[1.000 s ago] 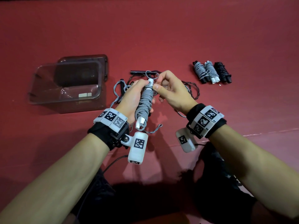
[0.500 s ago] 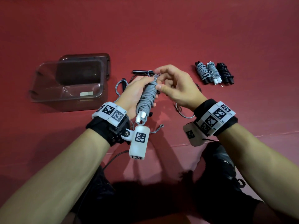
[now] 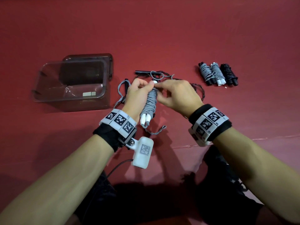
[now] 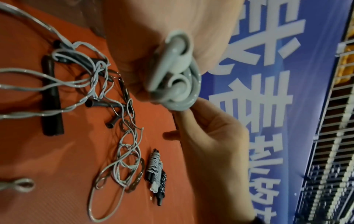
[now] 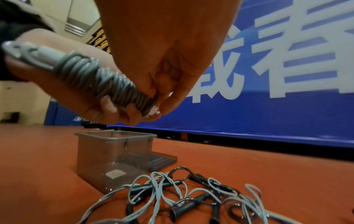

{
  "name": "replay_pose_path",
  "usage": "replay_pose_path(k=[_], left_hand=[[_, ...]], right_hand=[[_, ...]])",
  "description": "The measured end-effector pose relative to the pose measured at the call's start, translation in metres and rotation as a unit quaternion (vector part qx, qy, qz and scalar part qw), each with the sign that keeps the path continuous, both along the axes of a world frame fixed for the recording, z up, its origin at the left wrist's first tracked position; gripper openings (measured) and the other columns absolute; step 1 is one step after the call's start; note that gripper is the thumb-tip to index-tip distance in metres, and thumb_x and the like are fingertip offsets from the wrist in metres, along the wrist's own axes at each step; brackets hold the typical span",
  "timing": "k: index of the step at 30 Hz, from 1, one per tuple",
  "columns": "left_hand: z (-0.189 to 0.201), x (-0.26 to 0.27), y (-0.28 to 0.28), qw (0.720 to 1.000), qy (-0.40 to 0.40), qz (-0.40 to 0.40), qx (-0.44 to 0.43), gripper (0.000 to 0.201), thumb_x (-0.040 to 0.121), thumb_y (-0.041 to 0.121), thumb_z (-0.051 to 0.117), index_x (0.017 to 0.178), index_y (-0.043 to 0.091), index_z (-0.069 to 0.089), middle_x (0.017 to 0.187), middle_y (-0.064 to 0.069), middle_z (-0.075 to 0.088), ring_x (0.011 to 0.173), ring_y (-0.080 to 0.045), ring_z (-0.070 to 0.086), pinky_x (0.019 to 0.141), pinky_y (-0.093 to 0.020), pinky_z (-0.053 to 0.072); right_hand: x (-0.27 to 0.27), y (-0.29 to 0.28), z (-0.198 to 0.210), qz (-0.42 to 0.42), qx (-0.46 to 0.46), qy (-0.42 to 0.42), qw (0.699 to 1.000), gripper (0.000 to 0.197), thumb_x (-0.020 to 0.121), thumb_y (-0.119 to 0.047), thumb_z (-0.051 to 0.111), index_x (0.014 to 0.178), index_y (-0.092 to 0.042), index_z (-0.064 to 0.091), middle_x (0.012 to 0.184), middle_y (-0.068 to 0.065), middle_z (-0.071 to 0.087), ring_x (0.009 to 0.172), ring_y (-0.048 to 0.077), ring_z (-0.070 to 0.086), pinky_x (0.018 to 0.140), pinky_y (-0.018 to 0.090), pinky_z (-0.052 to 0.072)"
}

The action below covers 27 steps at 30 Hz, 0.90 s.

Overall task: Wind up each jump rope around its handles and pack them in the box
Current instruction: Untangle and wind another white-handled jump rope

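A: While the left hand (image 3: 138, 93) grips the grey jump rope bundle (image 3: 150, 103) round its middle, what is the right hand (image 3: 177, 95) doing?

B: It pinches the cord at the top end of the bundle, by the white handle tips, at the centre of the frame. I judge it is securing the last turn.

A: So this one is nearly wound?

B: Nearly. A short grey tail (image 3: 155, 130) hangs loose below the bundle.

A: What is finished?

B: Three wound ropes (image 3: 217, 75) lie side by side at the upper right, on the red floor mat (image 3: 162, 30). None is packed: the clear plastic box (image 3: 69, 88) at the left holds no rope, with its lid (image 3: 87, 69) lying behind it.

A: And left?

B: A tangle of loose ropes (image 5: 191, 197) just behind the hands, black handles among grey cords.

A: Room to move?

B: Open mat on all sides; the tangle lies between the hands and the far mat, beside the box.
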State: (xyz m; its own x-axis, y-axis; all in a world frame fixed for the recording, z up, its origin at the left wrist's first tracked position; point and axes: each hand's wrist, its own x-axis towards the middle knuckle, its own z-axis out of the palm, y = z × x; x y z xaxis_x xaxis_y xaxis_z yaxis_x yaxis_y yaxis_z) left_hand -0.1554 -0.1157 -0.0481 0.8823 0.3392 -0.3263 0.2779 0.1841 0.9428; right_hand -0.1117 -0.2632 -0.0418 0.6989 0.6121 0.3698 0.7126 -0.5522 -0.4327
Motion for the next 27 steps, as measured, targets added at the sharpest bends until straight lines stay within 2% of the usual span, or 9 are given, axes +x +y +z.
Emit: replay_pose_path(k=[2,4,8,11,14,17,19,24,27], left_hand=[[0.004,0.002,-0.005,1.000,0.011,-0.012,-0.012,0.021,0.084,0.035,0.070,0.085,0.019,0.055,0.086,-0.011,0.061,0.077,-0.024,0.060,0.070,-0.044,0.051],[0.005,0.005,-0.007,0.999,0.014,-0.015,-0.033,0.021,0.087,0.031,0.068,0.089,0.016,0.053,0.085,-0.010,0.062,0.074,-0.024,0.061,0.067,-0.040,0.052],[0.003,0.006,-0.004,1.000,0.006,0.011,-0.019,0.017,0.093,0.018,0.067,0.085,0.015,0.053,0.078,-0.008,0.059,0.063,-0.020,0.059,0.058,-0.033,0.050],[0.000,0.001,-0.003,1.000,0.011,0.004,0.000,0.021,0.087,0.026,0.073,0.086,0.017,0.055,0.077,-0.008,0.061,0.064,-0.022,0.059,0.059,-0.035,0.049],[0.002,-0.002,-0.002,0.999,0.016,-0.022,0.024,0.026,0.068,0.039,0.078,0.077,0.025,0.058,0.080,-0.011,0.061,0.071,-0.026,0.059,0.065,-0.043,0.047],[0.004,0.000,0.000,0.999,0.017,-0.039,0.034,0.024,0.060,0.036,0.077,0.072,0.025,0.059,0.081,-0.013,0.059,0.075,-0.028,0.058,0.068,-0.047,0.047],[0.006,0.000,0.000,0.999,0.015,-0.039,0.023,0.022,0.062,0.030,0.078,0.072,0.022,0.060,0.083,-0.016,0.059,0.075,-0.029,0.059,0.068,-0.047,0.049],[0.004,0.002,0.003,0.999,-0.009,-0.029,0.014,0.014,0.082,0.005,0.075,0.084,0.003,0.061,0.084,-0.018,0.061,0.065,-0.027,0.065,0.061,-0.041,0.058],[-0.001,0.003,0.007,0.996,-0.023,-0.039,0.073,0.014,0.089,0.017,0.073,0.082,0.008,0.064,0.082,-0.009,0.064,0.071,-0.024,0.064,0.068,-0.043,0.056]], right_hand=[[0.001,-0.004,0.002,-0.045,0.090,0.072,0.992,0.025,0.084,-0.024,0.070,0.108,-0.017,0.070,0.079,-0.009,0.071,0.057,0.006,0.055,0.067,0.024,0.051],[0.002,-0.005,0.001,-0.081,0.122,0.123,0.982,0.026,0.080,-0.021,0.075,0.104,-0.017,0.069,0.078,-0.012,0.072,0.055,0.003,0.054,0.067,0.022,0.051],[0.001,-0.002,0.002,-0.118,0.104,0.169,0.973,0.011,0.077,-0.027,0.079,0.085,-0.021,0.077,0.058,-0.019,0.061,0.053,0.002,0.052,0.063,0.015,0.045],[-0.001,-0.002,0.004,-0.099,0.069,0.199,0.973,0.009,0.074,-0.019,0.079,0.080,-0.017,0.072,0.049,-0.022,0.053,0.053,-0.004,0.053,0.057,0.008,0.037],[-0.003,-0.002,0.006,-0.041,0.020,0.142,0.989,0.011,0.074,-0.020,0.074,0.079,-0.016,0.065,0.058,-0.019,0.048,0.057,-0.003,0.050,0.061,0.016,0.035],[-0.003,-0.003,0.005,-0.021,-0.018,0.104,0.994,0.014,0.074,-0.026,0.068,0.081,-0.018,0.058,0.067,-0.016,0.047,0.061,0.004,0.047,0.064,0.028,0.044],[-0.003,-0.006,0.006,-0.021,-0.013,0.092,0.995,0.013,0.075,-0.026,0.066,0.084,-0.019,0.059,0.068,-0.012,0.054,0.063,0.010,0.053,0.066,0.035,0.051],[-0.002,-0.009,0.000,-0.033,0.113,0.168,0.979,0.028,0.079,-0.010,0.071,0.106,-0.012,0.072,0.081,-0.004,0.071,0.068,0.014,0.065,0.070,0.021,0.056],[-0.001,-0.007,-0.007,-0.046,0.139,0.159,0.976,0.024,0.080,-0.009,0.073,0.104,-0.010,0.080,0.084,-0.003,0.072,0.073,0.012,0.066,0.073,0.018,0.053]])
